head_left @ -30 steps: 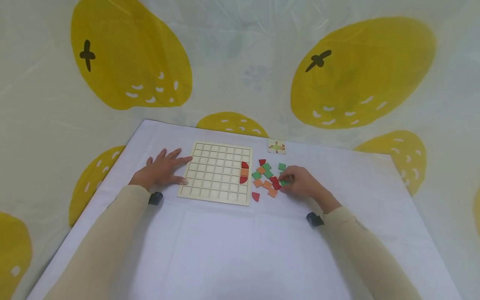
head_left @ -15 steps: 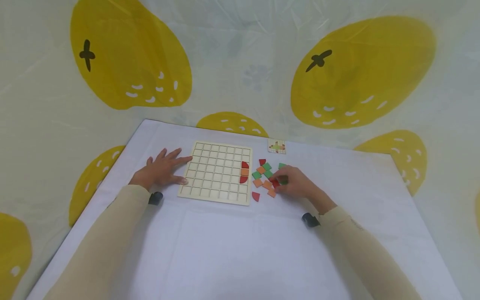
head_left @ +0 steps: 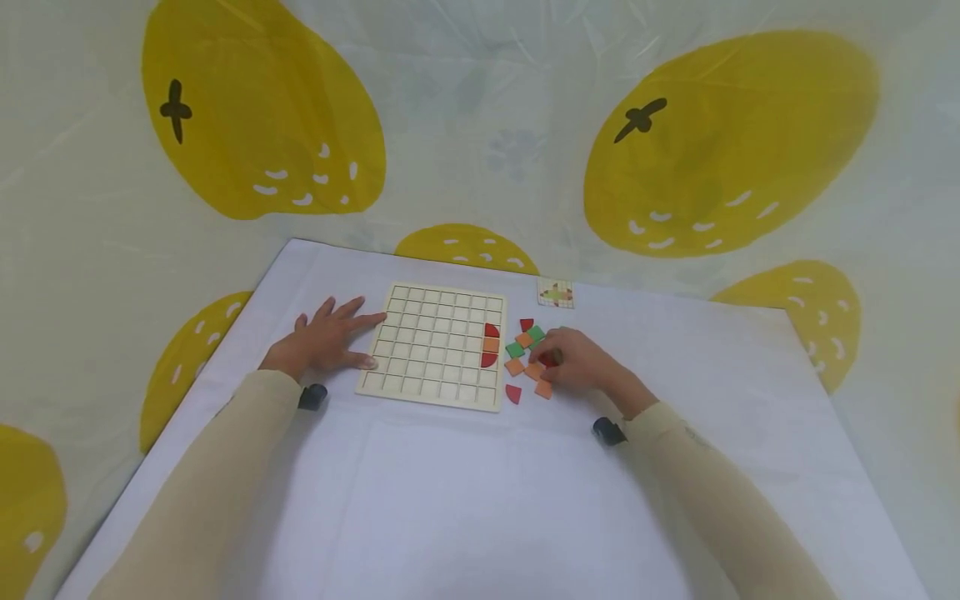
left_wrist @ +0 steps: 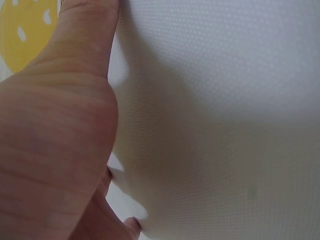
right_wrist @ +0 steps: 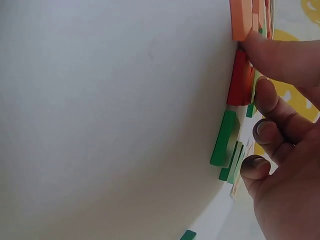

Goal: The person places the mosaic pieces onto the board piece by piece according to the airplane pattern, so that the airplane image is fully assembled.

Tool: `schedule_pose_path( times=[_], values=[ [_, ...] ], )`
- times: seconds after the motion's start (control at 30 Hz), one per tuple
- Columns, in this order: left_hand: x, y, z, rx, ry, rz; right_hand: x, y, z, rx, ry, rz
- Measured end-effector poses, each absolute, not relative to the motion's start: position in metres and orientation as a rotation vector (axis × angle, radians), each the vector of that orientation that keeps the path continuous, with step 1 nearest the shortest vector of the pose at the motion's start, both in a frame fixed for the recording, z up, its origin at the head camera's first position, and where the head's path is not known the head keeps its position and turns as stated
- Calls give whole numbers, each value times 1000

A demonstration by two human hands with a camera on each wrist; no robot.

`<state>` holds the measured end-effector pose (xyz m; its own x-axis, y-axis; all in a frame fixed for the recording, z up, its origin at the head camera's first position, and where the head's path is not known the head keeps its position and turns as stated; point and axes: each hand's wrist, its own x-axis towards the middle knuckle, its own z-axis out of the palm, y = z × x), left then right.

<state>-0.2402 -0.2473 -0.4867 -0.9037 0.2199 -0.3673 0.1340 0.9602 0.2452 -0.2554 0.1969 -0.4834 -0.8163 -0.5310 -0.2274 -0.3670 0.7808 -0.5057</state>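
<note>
Mate: Quick, what's ur R hand [head_left: 583, 365] up to?

Me: Down at the loose pcs [head_left: 515, 351], just right of the board [head_left: 427, 346], fingers curled. Thumb's at the gap btwn an orange pc [right_wrist: 241, 20] and a red pc [right_wrist: 238, 80]. Pinching one? Can't tell from here.

Mate: And the L hand [head_left: 322, 340]?

Me: Spread, index tip and thumb on the board's left edge. Board's flat on the table [head_left: 450, 500].

Mate: So what's the risk rn?

Me: Crowding, mainly. Pcs lie so close that a pinch at the red could drag the orange along, or shove the green pc [right_wrist: 224, 137] next to it. They look thin too, so fingertips might slip off, or pick up two at once.

Mate: Board ok?

Me: Probs. Right side has an orange square [head_left: 491, 344] btwn two red quarter-rounds [head_left: 491, 331]. Low knuckles, or too hard a push from the L hand, could jog 'em out of their squares.

Mate: Anything else?

Me: Yep, a red wedge [head_left: 513, 393] just beside the board's right edge; a low sweep could flick it. Picture card [head_left: 556, 293] is beyond the pile, nr the table's far edge, so overreaching might nudge that.
</note>
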Motion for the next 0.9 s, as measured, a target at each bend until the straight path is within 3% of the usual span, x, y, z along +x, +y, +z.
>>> schedule_pose_path(
  times=[0.9],
  values=[
    [-241, -247, -488, 242, 2708, 291, -250, 185, -483, -738, 2671, -577]
  ],
)
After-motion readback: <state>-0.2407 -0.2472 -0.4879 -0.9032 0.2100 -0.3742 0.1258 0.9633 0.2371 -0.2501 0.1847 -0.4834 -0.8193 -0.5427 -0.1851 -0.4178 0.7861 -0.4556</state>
